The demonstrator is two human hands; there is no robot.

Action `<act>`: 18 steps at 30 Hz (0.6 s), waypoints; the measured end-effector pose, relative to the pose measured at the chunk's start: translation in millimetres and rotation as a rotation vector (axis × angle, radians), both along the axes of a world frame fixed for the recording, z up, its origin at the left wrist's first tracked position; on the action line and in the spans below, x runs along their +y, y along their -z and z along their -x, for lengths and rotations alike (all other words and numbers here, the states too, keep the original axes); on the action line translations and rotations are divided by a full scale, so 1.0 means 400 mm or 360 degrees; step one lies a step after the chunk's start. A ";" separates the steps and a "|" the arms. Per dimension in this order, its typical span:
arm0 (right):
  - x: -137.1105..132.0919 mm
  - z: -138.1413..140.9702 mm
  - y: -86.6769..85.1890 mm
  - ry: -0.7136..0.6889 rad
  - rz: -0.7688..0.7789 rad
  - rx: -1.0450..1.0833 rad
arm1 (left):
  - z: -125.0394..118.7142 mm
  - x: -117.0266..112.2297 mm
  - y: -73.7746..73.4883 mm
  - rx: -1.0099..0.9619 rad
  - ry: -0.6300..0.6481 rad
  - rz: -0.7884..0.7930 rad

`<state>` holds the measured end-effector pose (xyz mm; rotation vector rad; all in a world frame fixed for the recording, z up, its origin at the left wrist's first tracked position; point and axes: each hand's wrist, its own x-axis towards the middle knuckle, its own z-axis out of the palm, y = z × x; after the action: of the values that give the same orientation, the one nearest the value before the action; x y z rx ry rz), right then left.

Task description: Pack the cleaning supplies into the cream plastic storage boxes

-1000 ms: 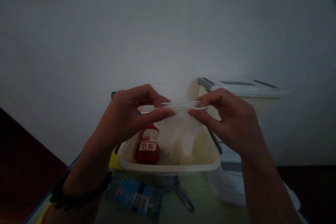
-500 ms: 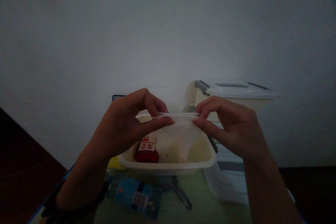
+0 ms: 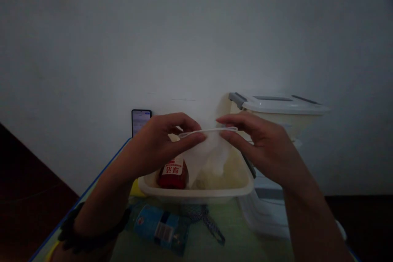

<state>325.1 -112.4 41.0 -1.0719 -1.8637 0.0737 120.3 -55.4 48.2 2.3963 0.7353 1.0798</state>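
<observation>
Both hands hold a thin white plastic bag (image 3: 206, 153) by its upper edge, above a cream rectangular tub (image 3: 196, 189). My left hand (image 3: 159, 147) pinches the bag's left end between thumb and fingers. My right hand (image 3: 260, 149) pinches the right end, its fingers stretched along the rim. The bag hangs down into the tub. A red bottle with a white label (image 3: 172, 172) stands inside the tub at its left.
A blue-labelled plastic bottle (image 3: 158, 227) lies in front of the tub beside a dark cord (image 3: 211, 225). A lidded storage box (image 3: 276, 112) stands behind on the right, with clear containers (image 3: 264, 213) below it. A phone (image 3: 140, 120) leans against the white wall.
The hands have moved slightly up and the bag's edge has tilted. The view shifted, bringing the phone at the wall into sight.
</observation>
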 end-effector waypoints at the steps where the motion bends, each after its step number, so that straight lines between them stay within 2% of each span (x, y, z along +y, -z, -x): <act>1: -0.001 0.005 -0.001 0.0019 0.0008 -0.0054 | -0.001 0.001 0.001 0.0007 -0.0032 -0.0021; 6: 0.001 0.039 0.009 0.0112 0.0041 0.0062 | -0.008 -0.008 0.004 -0.0046 -0.0133 -0.0064; 12: 0.002 0.046 0.019 0.0109 0.0084 0.0211 | -0.011 -0.018 0.001 0.0003 -0.0097 -0.0017; 18: -0.011 0.053 0.015 0.0047 0.0134 0.0198 | -0.023 -0.027 -0.002 0.0003 -0.0261 -0.0095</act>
<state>303.8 -116.8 35.0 -1.1268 -1.7458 0.1990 129.6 -66.3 48.9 2.4213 0.9260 1.1787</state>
